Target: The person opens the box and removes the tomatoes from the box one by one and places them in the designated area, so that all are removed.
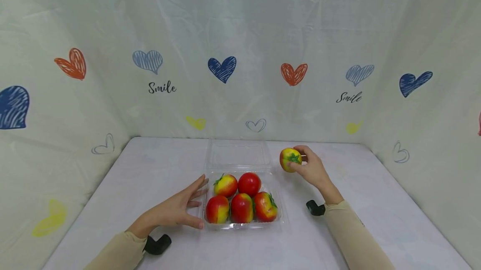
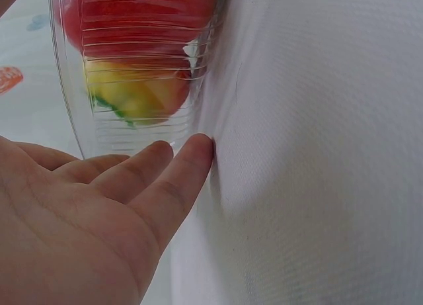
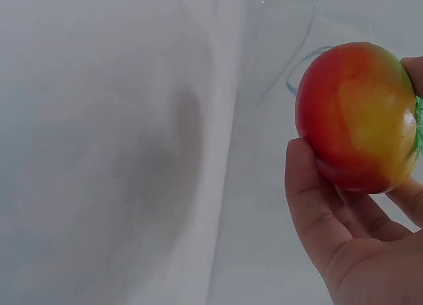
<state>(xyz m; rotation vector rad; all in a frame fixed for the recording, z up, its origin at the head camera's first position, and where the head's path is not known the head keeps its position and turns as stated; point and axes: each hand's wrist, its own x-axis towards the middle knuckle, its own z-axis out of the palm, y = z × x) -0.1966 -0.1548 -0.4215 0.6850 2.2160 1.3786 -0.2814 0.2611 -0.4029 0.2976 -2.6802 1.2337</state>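
Here, a person's right hand (image 1: 313,170) holds a red-and-yellow tomato (image 1: 290,160) with a green stem cap just above the white tabletop (image 1: 375,203), to the right of an open clear plastic clamshell container (image 1: 282,219). The right wrist view shows the thumb and fingers (image 3: 310,206) curled under and around the fruit (image 3: 360,116), cradling it from below.

The left hand (image 1: 176,209) lies flat beside the container's left wall, fingers straight and spread, holding nothing. From the left wrist view, the fingertips (image 2: 192,156) touch the ribbed transparent wall (image 2: 132,120) where it meets the table, with red and yellow fruit visible through the plastic.

Five more tomatoes sit inside the tray: two at the back (image 1: 249,183) and three in the front row (image 1: 241,208), packed close and touching. The container's hinged lid (image 1: 238,155) lies open behind the tray, flat on the table.

Both forearms wear beige sleeves (image 1: 349,232), each with a black wrist mount (image 1: 315,208). A pale backdrop (image 1: 225,69) printed with blue, orange and yellow hearts and the word "Smile" encloses the table on three sides.
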